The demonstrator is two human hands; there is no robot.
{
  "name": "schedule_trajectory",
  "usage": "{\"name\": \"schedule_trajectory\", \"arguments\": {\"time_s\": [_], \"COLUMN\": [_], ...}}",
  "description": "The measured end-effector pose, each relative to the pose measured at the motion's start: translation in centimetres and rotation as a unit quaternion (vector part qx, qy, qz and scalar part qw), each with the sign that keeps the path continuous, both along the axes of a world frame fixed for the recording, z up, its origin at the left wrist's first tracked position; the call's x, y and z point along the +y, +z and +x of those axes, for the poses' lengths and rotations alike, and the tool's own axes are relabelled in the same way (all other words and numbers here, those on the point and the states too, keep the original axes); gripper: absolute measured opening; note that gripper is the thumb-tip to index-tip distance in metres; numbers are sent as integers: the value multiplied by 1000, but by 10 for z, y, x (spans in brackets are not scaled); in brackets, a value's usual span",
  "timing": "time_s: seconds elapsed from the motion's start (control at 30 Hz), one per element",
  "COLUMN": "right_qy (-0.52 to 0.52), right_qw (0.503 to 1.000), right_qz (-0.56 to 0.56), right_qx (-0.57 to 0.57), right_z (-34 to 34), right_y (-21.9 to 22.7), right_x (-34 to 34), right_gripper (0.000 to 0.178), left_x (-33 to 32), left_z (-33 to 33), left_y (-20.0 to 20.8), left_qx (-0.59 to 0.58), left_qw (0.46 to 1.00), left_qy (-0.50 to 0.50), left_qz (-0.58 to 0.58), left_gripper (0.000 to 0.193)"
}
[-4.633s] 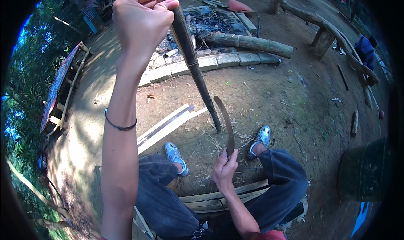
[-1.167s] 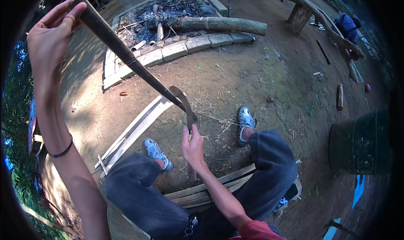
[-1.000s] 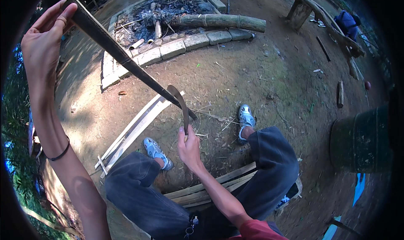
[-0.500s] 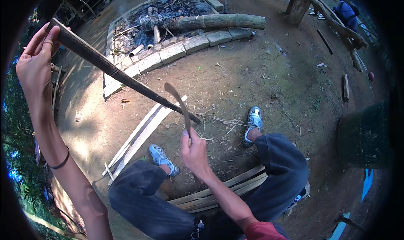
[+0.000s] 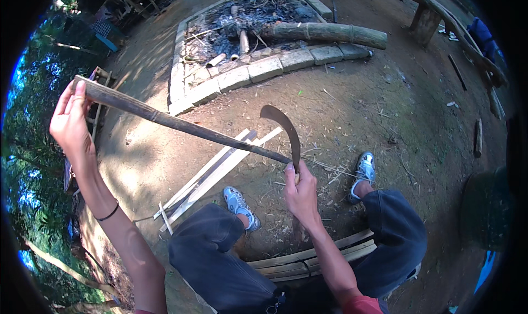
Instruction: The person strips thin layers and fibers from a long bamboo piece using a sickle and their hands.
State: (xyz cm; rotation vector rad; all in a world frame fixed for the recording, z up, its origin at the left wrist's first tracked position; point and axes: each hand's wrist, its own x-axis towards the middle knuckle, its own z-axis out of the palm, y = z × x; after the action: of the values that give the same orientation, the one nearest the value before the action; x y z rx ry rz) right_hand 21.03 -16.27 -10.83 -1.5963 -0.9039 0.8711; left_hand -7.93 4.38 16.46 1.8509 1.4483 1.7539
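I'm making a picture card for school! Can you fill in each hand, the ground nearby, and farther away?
Left grip: pinches the wider end of a long dark-brown bamboo strip
Right grip: holds a curved brown metal knife
Strip's other end: by the knife; touching unclear
Nearby ground: long pale split strips, white-and-grey shoes
Farther away: grey stone-edged fire pit, thick round bamboo log across its edge

Left hand [image 5: 71, 122] raised, right hand [image 5: 302, 197] lower, both curled
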Motion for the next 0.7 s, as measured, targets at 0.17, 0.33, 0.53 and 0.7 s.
{"name": "schedule_trajectory", "arguments": {"time_s": [0.17,0.33,0.53,0.7], "right_qy": [-8,-16,24,-21], "right_qw": [999,992,983,973], "right_qz": [7,73,11,-49], "right_qx": [45,103,180,226], "right_z": [-10,-16,2,22], "right_y": [-8,0,25,9], "right_x": [18,43,15,-20], "right_gripper": [25,18,11,11], "left_x": [0,-13,-34,-21], "left_z": [11,41,93,133], "left_y": [9,21,36,21], "left_qx": [-58,-29,101,15], "left_qw": [997,993,975,880], "left_qy": [-39,-107,-197,-471], "left_qz": [-32,-52,20,59], "left_gripper": [25,23,30,16]}}
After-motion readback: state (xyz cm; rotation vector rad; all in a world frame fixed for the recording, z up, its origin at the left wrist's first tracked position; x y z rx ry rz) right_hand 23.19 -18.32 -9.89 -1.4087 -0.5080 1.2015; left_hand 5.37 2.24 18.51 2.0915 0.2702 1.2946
